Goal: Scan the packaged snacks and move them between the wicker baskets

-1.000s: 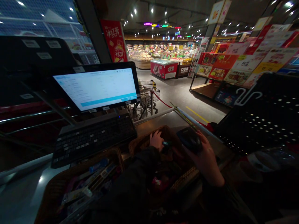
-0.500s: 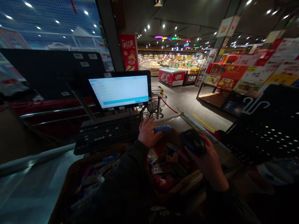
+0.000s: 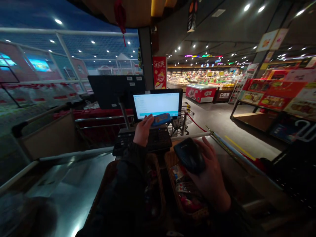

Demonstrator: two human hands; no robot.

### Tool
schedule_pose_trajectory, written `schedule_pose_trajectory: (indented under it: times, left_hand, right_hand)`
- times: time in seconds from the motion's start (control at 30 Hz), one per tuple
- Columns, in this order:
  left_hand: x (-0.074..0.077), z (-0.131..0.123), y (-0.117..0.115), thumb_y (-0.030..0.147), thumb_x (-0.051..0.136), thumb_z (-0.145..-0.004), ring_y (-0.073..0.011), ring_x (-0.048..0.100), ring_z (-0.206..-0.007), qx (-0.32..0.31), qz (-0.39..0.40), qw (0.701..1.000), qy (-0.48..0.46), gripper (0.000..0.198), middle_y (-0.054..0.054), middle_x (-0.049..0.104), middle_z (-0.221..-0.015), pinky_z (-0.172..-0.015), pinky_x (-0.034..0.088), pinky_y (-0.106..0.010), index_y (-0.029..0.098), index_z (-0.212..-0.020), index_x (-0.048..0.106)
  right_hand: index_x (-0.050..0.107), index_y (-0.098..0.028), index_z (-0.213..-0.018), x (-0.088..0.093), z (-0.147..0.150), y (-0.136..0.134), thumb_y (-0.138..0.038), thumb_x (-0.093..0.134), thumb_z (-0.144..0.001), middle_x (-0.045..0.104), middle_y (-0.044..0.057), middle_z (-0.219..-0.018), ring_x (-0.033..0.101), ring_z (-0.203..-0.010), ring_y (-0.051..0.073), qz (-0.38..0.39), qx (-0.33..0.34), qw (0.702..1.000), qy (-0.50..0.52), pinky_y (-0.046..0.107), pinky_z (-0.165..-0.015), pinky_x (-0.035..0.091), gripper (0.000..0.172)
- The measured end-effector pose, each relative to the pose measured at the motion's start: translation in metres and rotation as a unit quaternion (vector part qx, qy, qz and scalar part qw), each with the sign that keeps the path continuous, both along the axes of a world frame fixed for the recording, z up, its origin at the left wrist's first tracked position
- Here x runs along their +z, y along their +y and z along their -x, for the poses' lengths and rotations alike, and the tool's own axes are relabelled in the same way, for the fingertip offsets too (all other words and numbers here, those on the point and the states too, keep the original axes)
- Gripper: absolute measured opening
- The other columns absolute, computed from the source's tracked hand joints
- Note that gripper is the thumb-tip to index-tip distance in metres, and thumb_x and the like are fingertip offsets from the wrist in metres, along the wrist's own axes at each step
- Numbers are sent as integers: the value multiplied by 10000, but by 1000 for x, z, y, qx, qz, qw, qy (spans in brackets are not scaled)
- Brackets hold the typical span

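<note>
In my left hand (image 3: 142,131) is a small blue packet (image 3: 161,119), pinched at its left end and raised in front of the lower edge of the lit monitor (image 3: 156,102). My right hand (image 3: 212,176) wraps round a black handheld barcode scanner (image 3: 189,156), which points up and to the left. Below the scanner stands a wicker basket (image 3: 168,164) of small packaged goods. A second wicker basket (image 3: 160,192) lies partly under my left forearm. Behind my left wrist is a black keyboard (image 3: 158,140).
A metal counter top (image 3: 81,177) spreads out on the left. The dark back of another screen (image 3: 115,90) stands beside the monitor. Beyond the counter are a shopping cart (image 3: 182,121), a red chest freezer (image 3: 200,93) and a display of boxed goods (image 3: 269,92).
My left hand has lifted the blue packet from above the basket to in front of the monitor. The scanner stays in my right hand. The view has swung to the left.
</note>
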State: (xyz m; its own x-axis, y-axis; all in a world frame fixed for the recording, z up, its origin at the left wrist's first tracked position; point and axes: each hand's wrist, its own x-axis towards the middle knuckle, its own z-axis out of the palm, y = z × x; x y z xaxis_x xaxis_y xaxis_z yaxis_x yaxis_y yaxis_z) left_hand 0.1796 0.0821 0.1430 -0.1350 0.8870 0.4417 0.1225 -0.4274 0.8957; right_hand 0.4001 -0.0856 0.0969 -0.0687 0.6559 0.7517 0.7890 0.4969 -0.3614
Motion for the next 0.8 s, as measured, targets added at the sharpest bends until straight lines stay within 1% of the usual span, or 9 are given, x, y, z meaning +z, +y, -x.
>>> schedule_pose_trajectory:
  times: [0.07, 0.17, 0.23, 0.3, 0.4, 0.5, 0.6, 0.7, 0.8]
  left_hand:
    - [-1, 9, -6, 383, 549, -935, -232, 380, -1471, 5, -4, 1000, 22, 336, -83, 623, -1404, -1243, 264, -462, 172, -1111, 742]
    - [-4, 25, -25, 382, 589, -922, -266, 276, -1518, 27, -51, 986, 159, 284, -69, 530, -1503, -1249, 234, -479, 185, -1018, 769]
    - [-6, 36, -40, 362, 629, -902, -302, 193, -1542, 42, -102, 955, 275, 240, -38, 411, -1591, -1246, 214, -525, 211, -1016, 778]
    - [-11, 44, -56, 346, 671, -882, -327, 116, -1555, 46, -148, 914, 374, 224, 0, 304, -1643, -1237, 177, -586, 261, -1062, 775]
    - [-26, 43, -73, 359, 722, -859, -346, 83, -1556, 10, -181, 858, 481, 231, 25, 269, -1656, -1224, 103, -634, 341, -1084, 771]
    - [-55, 24, -79, 376, 708, -876, -343, 138, -1547, -72, -188, 814, 546, 200, 22, 312, -1639, -1222, 51, -637, 375, -1065, 774]
    - [-95, -5, -76, 311, 706, -873, -329, 184, -1539, -175, -185, 766, 590, 223, 24, 362, -1617, -1218, 21, -649, 378, -1078, 763]
    - [-133, -29, -67, 237, 718, -838, -331, 162, -1544, -273, -158, 707, 633, 252, 11, 377, -1610, -1210, 11, -668, 352, -1057, 765]
    - [-156, -41, -58, 241, 725, -817, -358, 185, -1534, -315, -104, 679, 655, 241, -33, 411, -1592, -1181, 62, -719, 326, -1038, 772]
  right_hand:
    - [574, -258, -1304, 1, 7, -1, -241, 704, -779, 486, 130, -1468, 287, -1479, 425, 0, 9, 1000, -3, 716, -1157, 294, 541]
    - [576, -263, -1298, -2, 11, -4, -250, 714, -778, 475, 123, -1481, 286, -1480, 420, 4, 18, 1000, -5, 706, -1156, 300, 538]
    - [564, -272, -1322, -5, 11, -7, -239, 703, -786, 482, 121, -1475, 294, -1478, 415, 4, 14, 1000, -4, 699, -1158, 302, 554]
    - [547, -269, -1350, -9, 9, -9, -239, 689, -801, 494, 128, -1458, 304, -1474, 410, 2, 8, 1000, -1, 687, -1154, 319, 568]
    - [579, -249, -1316, -16, 2, -11, -272, 672, -826, 521, 137, -1420, 337, -1455, 406, 3, -6, 1000, -4, 654, -1141, 359, 500]
    - [613, -208, -1264, -25, -9, -11, -316, 664, -844, 555, 158, -1377, 374, -1429, 411, 6, -58, 998, -7, 640, -1134, 372, 437]
    - [627, -196, -1241, -33, -21, -15, -318, 673, -829, 577, 157, -1356, 391, -1417, 415, 8, -94, 995, -17, 636, -1121, 386, 433]
    - [642, -194, -1229, -39, -32, -25, -318, 690, -817, 593, 155, -1342, 407, -1403, 423, 15, -105, 994, -30, 654, -1107, 389, 433]
    - [644, -187, -1217, -43, -42, -37, -342, 704, -815, 600, 163, -1326, 434, -1383, 427, 28, -127, 991, -20, 670, -1093, 397, 436]
